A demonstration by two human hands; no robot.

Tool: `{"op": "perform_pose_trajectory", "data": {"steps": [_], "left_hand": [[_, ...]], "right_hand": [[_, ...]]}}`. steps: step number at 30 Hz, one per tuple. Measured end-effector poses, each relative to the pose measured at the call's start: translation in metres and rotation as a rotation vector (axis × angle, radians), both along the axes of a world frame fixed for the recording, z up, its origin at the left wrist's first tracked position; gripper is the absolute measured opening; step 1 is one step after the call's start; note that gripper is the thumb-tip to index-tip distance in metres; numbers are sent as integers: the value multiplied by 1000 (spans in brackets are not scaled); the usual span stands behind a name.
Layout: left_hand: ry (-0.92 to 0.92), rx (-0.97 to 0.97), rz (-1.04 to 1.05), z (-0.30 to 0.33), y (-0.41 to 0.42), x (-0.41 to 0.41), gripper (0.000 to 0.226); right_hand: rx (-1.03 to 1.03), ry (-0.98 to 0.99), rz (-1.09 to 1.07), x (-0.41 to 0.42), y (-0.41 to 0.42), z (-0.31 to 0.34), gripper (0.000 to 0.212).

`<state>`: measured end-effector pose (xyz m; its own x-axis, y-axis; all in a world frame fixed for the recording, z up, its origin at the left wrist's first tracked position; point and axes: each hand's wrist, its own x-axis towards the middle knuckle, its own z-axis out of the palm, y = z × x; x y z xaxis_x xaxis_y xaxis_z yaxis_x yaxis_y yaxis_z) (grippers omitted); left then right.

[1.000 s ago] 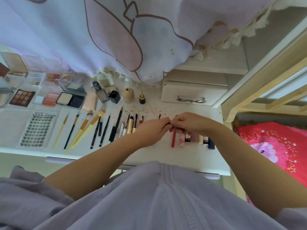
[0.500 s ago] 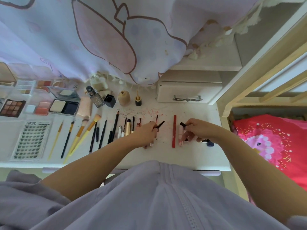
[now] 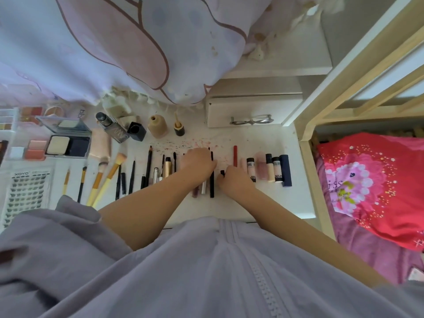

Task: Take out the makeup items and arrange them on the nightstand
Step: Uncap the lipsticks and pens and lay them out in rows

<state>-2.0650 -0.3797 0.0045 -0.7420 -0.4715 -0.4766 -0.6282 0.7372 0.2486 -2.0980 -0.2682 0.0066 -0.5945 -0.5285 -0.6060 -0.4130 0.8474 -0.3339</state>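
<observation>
The black pencil (image 3: 212, 180) lies on the tabletop (image 3: 263, 143) in the row, under the left hand (image 3: 198, 162), whose grip I cannot tell. The right hand (image 3: 235, 180) pinches a small black cap (image 3: 222, 172). Keep it parallel to the red pencil (image 3: 235, 156); free room lies toward the near edge.

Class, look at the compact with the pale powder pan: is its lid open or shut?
Open: the compact's lid stands raised behind the exposed pan.

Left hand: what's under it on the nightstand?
Under the left hand, three sticks poke out toward the person: a black pencil, a silver tube and a mauve tube. Their far ends and the fingertips' contact are covered.
</observation>
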Motion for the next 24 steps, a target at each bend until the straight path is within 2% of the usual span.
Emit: {"op": "perform_pose_trajectory", "data": {"steps": [3,6,8,12,15,20,24], "left_hand": [[-33,-113,-65,-1,-2,1,30],[-29,-161,-100,-3,-5,2,32],[-21,-165,-104,-2,-8,3,32],[102,-174,-144,4,-3,2,32],[165,-144,-189,9,23,-4,31],[-15,-129,-219,-8,52,-14,36],[-61,-141,-154,-13,54,-15,30]], "right_hand": [[-18,31,41,1,-6,-18,37],[4,33,90,0,-10,-24,35],[-15,18,38,-9,-11,-16,34],[-37,192,-26,-55,-6,2,33],[62,276,14,-83,-8,7,35],[164,259,173,-87,-23,0,31],[99,148,111,-88,-26,3,29]]}}
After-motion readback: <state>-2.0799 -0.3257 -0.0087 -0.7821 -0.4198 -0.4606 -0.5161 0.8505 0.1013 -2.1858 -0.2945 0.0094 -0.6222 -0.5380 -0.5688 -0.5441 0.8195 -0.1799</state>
